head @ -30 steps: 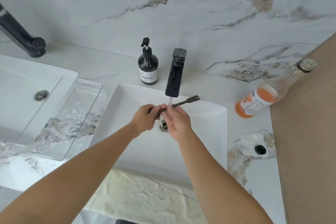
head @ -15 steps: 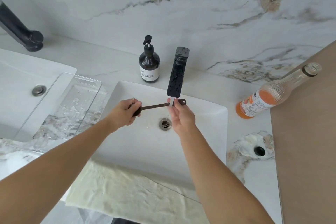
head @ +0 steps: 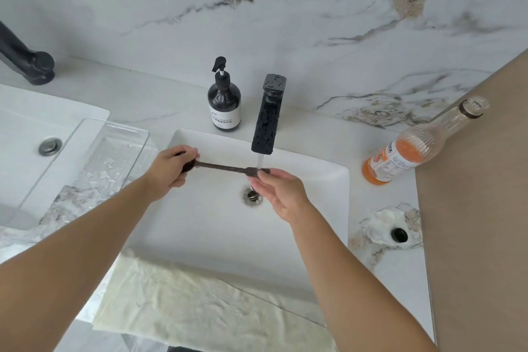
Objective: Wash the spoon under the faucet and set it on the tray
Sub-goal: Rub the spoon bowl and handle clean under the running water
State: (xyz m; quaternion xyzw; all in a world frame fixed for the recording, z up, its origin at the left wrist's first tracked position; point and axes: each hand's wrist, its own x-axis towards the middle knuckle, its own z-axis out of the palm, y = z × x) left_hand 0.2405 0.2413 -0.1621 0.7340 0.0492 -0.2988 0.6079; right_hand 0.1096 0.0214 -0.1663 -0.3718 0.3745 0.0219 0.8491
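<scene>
Over the white basin (head: 314, 208), the left hand (head: 171, 168) is closed around the bowl end of a dark spoon (head: 223, 167), held level. The right hand (head: 278, 191) pinches the handle's far end, right where the stream from the black faucet (head: 268, 117) lands. The clear tray (head: 85, 163) sits to the left, beside the basin.

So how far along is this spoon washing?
Midway. Water runs from the faucet onto the handle end of the spoon, held by the left hand and right hand. Left: setting it on the clear tray, which holds no spoon yet.
</scene>
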